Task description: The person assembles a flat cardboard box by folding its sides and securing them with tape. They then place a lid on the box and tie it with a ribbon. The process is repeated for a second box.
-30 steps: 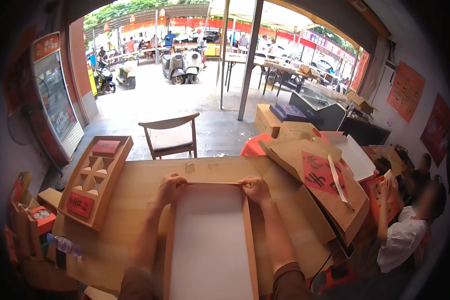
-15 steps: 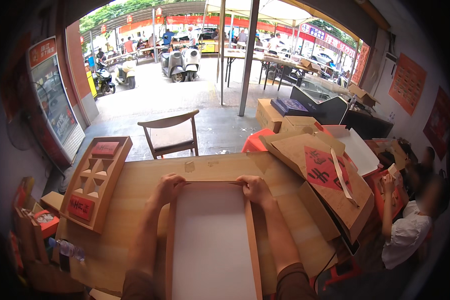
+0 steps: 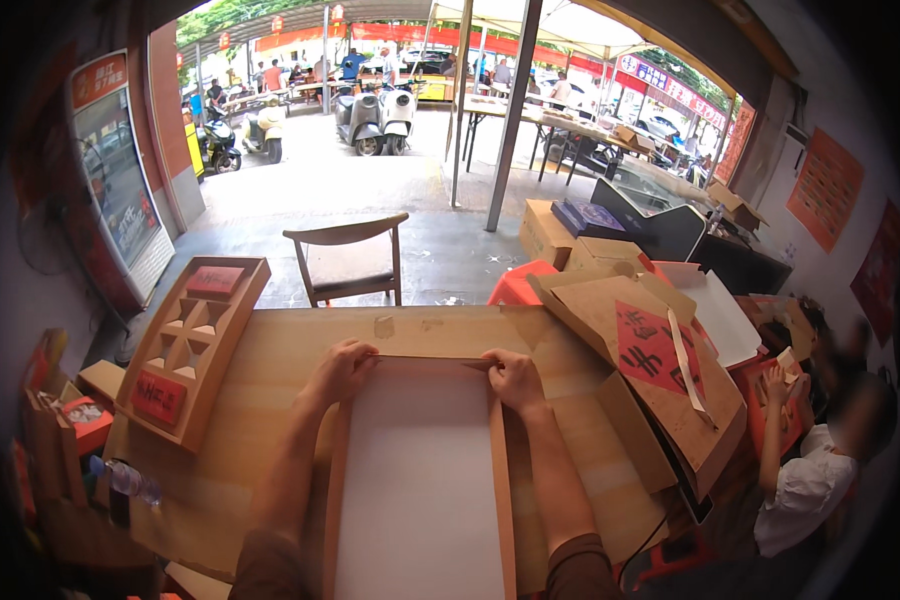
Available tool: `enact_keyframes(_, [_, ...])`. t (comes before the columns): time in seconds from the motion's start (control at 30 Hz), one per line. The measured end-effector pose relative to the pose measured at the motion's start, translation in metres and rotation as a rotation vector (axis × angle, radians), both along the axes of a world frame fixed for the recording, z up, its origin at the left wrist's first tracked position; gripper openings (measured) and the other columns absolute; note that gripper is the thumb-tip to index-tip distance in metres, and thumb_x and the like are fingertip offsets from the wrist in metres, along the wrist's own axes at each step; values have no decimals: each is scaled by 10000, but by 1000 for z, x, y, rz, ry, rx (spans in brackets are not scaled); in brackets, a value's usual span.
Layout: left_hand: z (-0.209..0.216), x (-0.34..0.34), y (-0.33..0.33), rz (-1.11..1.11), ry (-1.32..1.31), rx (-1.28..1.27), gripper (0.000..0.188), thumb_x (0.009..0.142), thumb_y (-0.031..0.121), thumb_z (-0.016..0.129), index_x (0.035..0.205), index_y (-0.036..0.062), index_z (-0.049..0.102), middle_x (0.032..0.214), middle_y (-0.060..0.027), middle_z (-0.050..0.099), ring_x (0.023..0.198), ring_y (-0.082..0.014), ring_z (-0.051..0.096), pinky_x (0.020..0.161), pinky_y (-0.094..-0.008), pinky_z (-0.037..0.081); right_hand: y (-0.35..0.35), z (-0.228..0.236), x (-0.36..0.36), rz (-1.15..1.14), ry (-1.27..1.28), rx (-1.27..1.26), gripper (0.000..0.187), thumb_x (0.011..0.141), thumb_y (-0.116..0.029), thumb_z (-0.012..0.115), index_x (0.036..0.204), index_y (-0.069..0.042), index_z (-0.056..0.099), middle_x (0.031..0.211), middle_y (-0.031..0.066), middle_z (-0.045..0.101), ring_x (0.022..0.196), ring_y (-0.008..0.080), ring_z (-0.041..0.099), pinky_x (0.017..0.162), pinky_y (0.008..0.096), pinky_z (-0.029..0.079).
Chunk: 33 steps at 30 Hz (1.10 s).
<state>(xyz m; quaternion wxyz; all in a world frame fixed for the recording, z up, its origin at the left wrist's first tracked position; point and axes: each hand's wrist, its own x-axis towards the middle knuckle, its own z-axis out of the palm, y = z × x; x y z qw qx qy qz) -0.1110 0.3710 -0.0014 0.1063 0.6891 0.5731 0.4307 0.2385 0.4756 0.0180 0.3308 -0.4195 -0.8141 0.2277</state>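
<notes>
A long shallow cardboard box [image 3: 415, 490] with a white inside lies in front of me, its near end running out of the lower edge. At its far left corner my left hand [image 3: 344, 372] is closed, fingers pinching the brown cardboard. My right hand [image 3: 516, 380] grips the far right corner the same way, where a folded flap shows by the fingers. To the left stands a brown divided tray [image 3: 218, 370] with a red packet [image 3: 216, 281] at its far end and another red packet [image 3: 159, 397] at its near end. Cut-out cardboard supports lie between them.
Stacked flat brown cartons [image 3: 610, 330] with a red label lean over the table's right side. A wooden chair [image 3: 350, 255] stands beyond the far edge. On the left is a plastic bottle [image 3: 130, 480]. A person in a white top [image 3: 808, 490] sits at the right, handling a red box.
The view has shifted slightly, so the surroundings sit a little differently. Both hands keep their hold on the box's far corners.
</notes>
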Motion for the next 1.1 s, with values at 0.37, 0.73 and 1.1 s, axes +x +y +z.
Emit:
enact_keyframes(0.37, [1,1,-1,19,-80,-20,120,943,110,731,989,5,767,907,-151,717,806,-301,723,740,-388,578,14,-21,1,18,122,28,315,866,-42,601,1140,-17,754,1010,238,768,899,329,769,827,396,601])
enact_keyframes(0.73, [-1,1,-1,47,0,52,145,915,77,706,1047,35,750,997,-174,745,888,-349,737,761,-422,578,16,-38,-7,-120,208,-62,231,846,-31,641,1050,-18,747,906,190,775,894,266,788,821,368,621])
enact_keyframes(1.1, [18,-6,-10,59,80,12,121,867,47,688,979,5,707,919,-180,727,851,-361,721,767,-429,576,7,-19,-7,-71,-20,79,246,829,-95,681,1056,-31,750,910,217,769,878,345,778,801,427,625])
